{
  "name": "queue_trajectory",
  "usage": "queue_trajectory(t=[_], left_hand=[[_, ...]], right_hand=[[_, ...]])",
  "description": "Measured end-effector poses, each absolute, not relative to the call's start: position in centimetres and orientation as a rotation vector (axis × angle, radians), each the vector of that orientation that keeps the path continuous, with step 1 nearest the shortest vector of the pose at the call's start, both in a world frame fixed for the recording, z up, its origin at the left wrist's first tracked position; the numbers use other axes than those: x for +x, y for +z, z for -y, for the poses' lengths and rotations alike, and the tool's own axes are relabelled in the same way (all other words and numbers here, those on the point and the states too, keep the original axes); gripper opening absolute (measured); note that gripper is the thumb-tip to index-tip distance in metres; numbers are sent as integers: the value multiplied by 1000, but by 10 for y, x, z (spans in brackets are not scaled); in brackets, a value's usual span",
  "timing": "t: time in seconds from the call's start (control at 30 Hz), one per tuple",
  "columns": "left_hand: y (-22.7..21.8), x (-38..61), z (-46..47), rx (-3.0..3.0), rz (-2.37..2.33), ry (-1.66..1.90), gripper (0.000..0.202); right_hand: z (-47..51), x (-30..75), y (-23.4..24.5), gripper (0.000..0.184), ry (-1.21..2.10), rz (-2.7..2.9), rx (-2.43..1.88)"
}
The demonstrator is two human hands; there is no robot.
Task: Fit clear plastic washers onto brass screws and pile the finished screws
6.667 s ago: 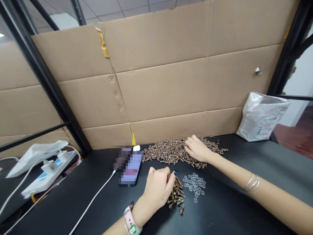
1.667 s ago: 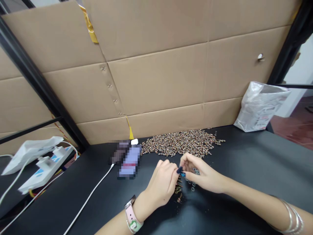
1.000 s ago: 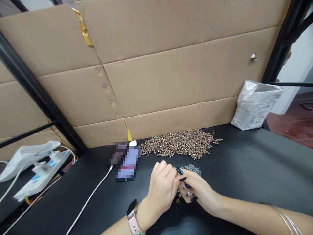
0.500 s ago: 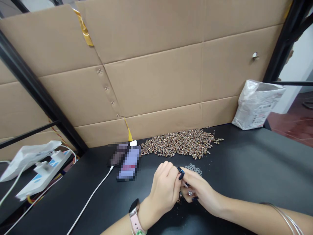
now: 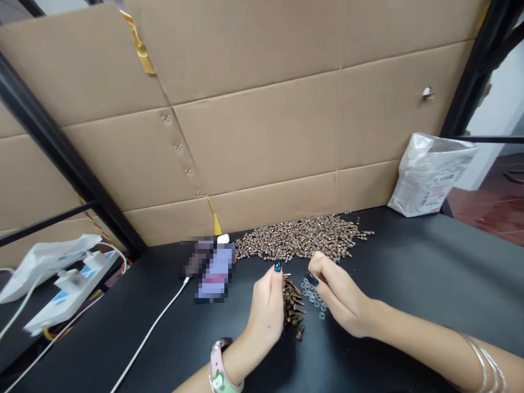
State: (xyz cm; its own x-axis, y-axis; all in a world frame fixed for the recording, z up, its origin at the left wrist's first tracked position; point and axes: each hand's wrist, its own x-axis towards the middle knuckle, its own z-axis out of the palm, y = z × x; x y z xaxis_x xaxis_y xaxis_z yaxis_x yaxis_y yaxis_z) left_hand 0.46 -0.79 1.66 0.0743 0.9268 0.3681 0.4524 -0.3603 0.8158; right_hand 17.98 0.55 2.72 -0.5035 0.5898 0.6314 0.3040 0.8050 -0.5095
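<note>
Hands parted: left hand (image 5: pixel 268 305) open against screw pile (image 5: pixel 293 307); right hand (image 5: pixel 338 297) curled over washers (image 5: pixel 311 292), grip unclear.

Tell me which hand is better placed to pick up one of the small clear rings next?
Probably the right hand: its fingers hover right at the clear rings. The left hand sits beside the small screw pile, farther from them.

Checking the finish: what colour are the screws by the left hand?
Coppery brown and shiny; the head view shows the screws beside the left hand.
</note>
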Motion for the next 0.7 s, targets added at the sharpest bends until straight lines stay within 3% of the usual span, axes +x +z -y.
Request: queue_trajectory(t=[0.17,0.33,0.57,0.7], left_hand=[[18,-11,-9,2397,-1582,791,33],[16,-13,-9,2601,-1660,496,35],[17,-16,-8,2635,-1812,464,36],[19,-16,-6,2617,-1826,546,36]], right_hand=[[-23,196,38,5,144,2561,-911],[-47,207,32,7,234,2503,-966],[-92,192,33,30,-187,2359,-1328],[-108,167,26,37,-266,2457,-1414]])
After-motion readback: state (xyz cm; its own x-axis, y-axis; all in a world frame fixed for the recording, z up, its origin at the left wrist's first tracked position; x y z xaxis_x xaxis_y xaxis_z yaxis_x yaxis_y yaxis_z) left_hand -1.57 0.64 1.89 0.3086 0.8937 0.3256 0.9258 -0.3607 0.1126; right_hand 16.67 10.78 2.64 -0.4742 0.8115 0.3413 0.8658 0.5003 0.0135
